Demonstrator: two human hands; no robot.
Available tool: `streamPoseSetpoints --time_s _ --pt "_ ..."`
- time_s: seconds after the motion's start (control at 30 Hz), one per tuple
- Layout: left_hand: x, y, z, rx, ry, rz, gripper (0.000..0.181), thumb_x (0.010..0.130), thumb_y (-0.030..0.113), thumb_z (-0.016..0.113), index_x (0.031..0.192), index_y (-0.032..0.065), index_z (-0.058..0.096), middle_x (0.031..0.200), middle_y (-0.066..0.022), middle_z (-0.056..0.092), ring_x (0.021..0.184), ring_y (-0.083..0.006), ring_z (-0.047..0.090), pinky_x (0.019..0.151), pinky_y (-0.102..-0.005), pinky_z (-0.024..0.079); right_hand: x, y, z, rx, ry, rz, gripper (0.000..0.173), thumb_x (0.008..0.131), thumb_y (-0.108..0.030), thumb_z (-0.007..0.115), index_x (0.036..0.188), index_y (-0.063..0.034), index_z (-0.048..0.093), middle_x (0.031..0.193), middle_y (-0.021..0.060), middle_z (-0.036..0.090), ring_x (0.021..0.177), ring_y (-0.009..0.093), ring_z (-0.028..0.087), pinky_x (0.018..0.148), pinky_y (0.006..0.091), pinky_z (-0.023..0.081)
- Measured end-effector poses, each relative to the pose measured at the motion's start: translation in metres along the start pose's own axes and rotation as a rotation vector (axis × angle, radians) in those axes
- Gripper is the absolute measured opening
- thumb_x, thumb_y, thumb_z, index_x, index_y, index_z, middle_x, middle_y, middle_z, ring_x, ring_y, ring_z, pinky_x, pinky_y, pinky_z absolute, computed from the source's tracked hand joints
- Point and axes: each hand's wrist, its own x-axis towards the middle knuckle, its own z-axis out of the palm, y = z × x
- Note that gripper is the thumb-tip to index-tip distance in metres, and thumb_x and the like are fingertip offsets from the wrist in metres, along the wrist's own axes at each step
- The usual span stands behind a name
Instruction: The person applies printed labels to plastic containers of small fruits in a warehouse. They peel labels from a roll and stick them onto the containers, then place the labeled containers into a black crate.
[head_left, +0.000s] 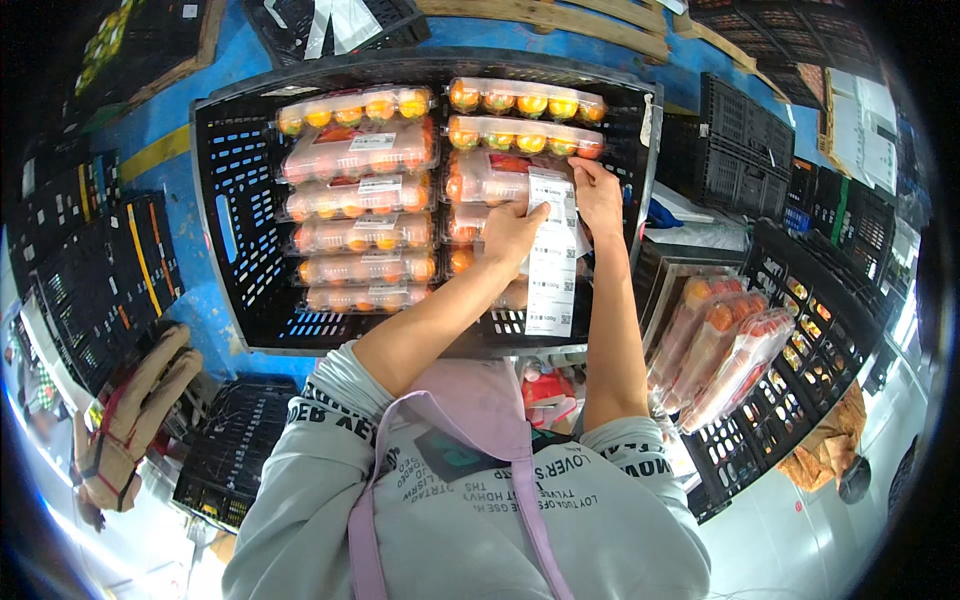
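Observation:
A black plastic crate (420, 64) in front of me holds two rows of clear plastic packs of orange-red fruit, maybe tomatoes. In the left row most packs, such as this fruit pack (360, 199), bear a white label. My left hand (514, 229) grips a hanging strip of white printed labels (551, 289) between thumb and fingers. Fingertips of my right hand (596, 187) are pinched at the right end of a fruit pack (491, 176) in the right row, beside the strip's top; whether they hold a label I cannot tell. Two upper packs (525, 135) there show no label.
At the right, a tilted black crate (780, 420) bears several fruit packs (720, 337). Folded black crates (746, 150) stand beyond it. Wooden pallets (555, 19) lie on the blue floor at the top. Other people (825, 450) are at the lower right and lower left.

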Motion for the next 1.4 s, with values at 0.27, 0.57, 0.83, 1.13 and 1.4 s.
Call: streamPoseSetpoints --time_s 0.27,0.57,0.83,1.13,1.4 --pt "-0.008 -0.001 0.000 0.002 -0.011 -0.042 0.029 0.085 0.023 0.063 0.091 -0.0048 0.064 0.078 -0.0065 0.065 0.062 -0.0101 0.059 0.054 -0.0244 0.046 -0.006 -0.007 -0.007 0.029 -0.079 0.042 0.028 0.085 -0.023 0.055 0.101 -0.0016 0.064 0.084 0.0151 0.066 0.077 0.019 0.063 0.070 0.0280 0.046" --pt "-0.079 0.028 -0.095 0.183 -0.397 0.052 0.036 0.085 0.030 0.061 0.105 -0.0003 0.058 0.088 -0.0080 0.064 0.075 -0.0104 0.058 0.061 -0.0250 0.046 -0.056 -0.028 -0.021 0.230 -0.162 0.188 0.023 0.086 -0.020 0.051 0.084 -0.0005 0.063 0.062 0.0036 0.056 0.050 0.009 0.050 0.044 0.0251 0.039" --pt "-0.132 0.119 -0.196 1.538 0.362 0.192 0.031 0.086 0.016 0.052 0.114 0.0031 0.050 0.081 -0.0223 0.062 0.072 -0.0378 0.061 0.061 -0.0470 0.048 -0.029 0.007 -0.006 0.494 -0.346 0.426 0.020 0.084 -0.015 0.046 0.081 -0.0013 0.060 0.059 0.0011 0.050 0.044 0.008 0.039 0.039 0.0234 0.029" --pt "-0.058 0.025 -0.071 0.186 -0.258 0.051 0.027 0.087 0.020 0.058 0.100 -0.0041 0.061 0.084 -0.0080 0.066 0.074 -0.0111 0.059 0.062 -0.0248 0.046 -0.022 0.015 -0.004 0.513 -0.210 0.163 0.030 0.087 -0.021 0.042 0.086 0.0015 0.062 0.085 0.0097 0.064 0.084 0.017 0.058 0.084 0.0287 0.040" --pt "-0.017 -0.028 -0.037 -0.044 -0.171 -0.068 0.027 0.087 0.015 0.058 0.102 -0.0069 0.059 0.084 -0.0118 0.066 0.068 -0.0134 0.061 0.058 -0.0271 0.048 -0.038 0.003 -0.011 0.375 -0.412 0.276 0.041 0.083 -0.036 0.056 0.092 0.0026 0.066 0.088 0.0079 0.065 0.086 0.016 0.057 0.085 0.0295 0.040"
